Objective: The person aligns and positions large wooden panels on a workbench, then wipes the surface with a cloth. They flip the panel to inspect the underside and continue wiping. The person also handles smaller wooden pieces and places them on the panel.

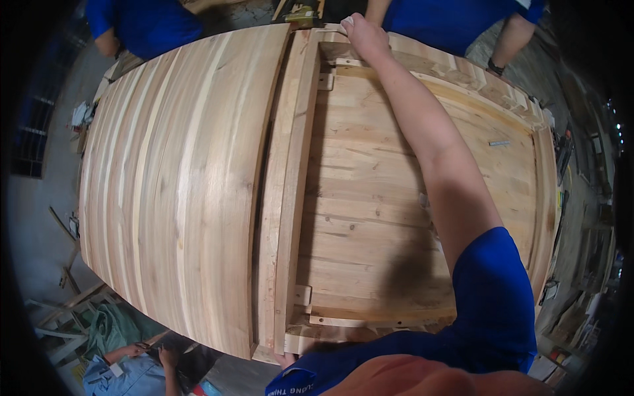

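A wooden panel with a raised frame [295,178] lies in front of me, its recessed board [370,198] showing inside. My right arm reaches across it to the far side. There my right hand [366,38] is closed at the far rail, near the frame's left corner, with a small whitish bit at its fingertips that I cannot make out. My left hand [285,360] shows only in part at the near end of the frame's left rail. My sleeve and the wood hide most of its fingers. Left of the frame lies a striped laminated wood panel [178,178], a dark narrow gap between them.
A small grey strip [500,143] lies on the recessed board. Two people in blue shirts [429,23] stand beyond the far edge. Another person in light blue [129,373] is at the lower left, near a green sack [112,330] and wood scraps.
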Motion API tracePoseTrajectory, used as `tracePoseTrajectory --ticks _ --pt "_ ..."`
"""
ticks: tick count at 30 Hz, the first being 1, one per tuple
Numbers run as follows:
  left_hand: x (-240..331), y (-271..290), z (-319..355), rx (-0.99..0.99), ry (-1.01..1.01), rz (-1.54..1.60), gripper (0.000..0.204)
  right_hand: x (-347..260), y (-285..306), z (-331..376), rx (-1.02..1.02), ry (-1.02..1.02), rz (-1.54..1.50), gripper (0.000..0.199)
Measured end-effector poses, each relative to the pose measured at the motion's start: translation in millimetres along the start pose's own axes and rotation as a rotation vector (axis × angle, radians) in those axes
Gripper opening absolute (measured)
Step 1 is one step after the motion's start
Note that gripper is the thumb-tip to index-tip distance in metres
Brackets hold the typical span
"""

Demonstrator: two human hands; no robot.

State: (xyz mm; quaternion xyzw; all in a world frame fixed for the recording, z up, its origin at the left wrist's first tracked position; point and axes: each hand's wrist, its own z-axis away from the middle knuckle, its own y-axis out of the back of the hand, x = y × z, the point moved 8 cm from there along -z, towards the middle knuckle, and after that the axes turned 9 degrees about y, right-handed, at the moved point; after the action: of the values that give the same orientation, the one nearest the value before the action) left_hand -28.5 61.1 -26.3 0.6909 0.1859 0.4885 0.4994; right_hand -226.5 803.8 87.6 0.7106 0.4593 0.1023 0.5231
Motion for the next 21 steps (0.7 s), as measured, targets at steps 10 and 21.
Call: tracePoseTrajectory --ticks 10,21 --pt "86 44 -52 -0.160 -0.454 0.249 0.025 108 64 41 -0.003 -0.239 0.043 0.035" --pt "243 -34 -82 -0.323 -0.466 -0.214 0.042 225 142 99 0.056 -0.408 0.046 0.034"
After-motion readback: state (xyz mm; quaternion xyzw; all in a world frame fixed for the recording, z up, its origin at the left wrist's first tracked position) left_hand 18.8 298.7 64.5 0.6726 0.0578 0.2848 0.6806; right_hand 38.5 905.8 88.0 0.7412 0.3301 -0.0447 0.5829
